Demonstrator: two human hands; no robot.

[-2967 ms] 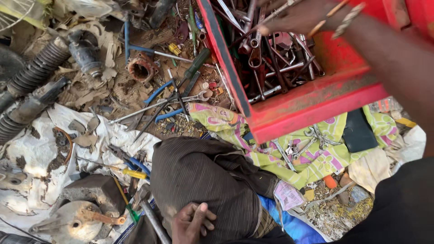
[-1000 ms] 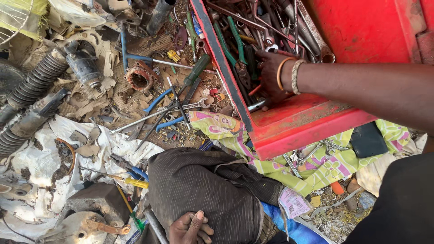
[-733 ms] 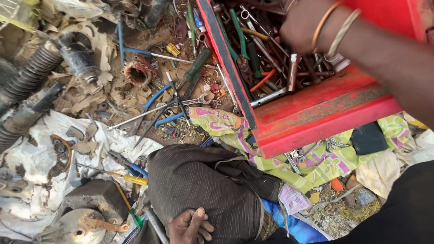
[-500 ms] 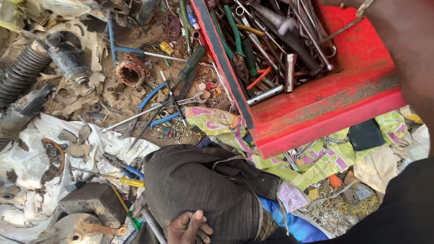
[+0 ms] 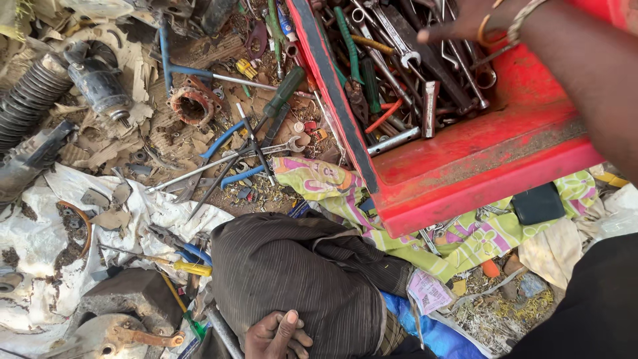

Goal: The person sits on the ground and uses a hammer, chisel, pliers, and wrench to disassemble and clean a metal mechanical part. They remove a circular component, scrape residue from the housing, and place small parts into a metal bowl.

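two hands | right hand (image 5: 478, 16) fingers spread over toolbox (image 5: 465, 179) tools, empty | left hand (image 5: 276, 336) curled on knee (image 5: 292, 272)

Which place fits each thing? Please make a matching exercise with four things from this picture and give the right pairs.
Things:
1. red toolbox
2. left hand
3. black ribbed hose
4. right hand

Places:
A. far left, on the ground among scrap
B. bottom edge, resting on the dark striped trouser knee
C. top edge, over the wrenches
D. upper right, on the floral cloth

Pairs: 1-D, 2-B, 3-A, 4-C
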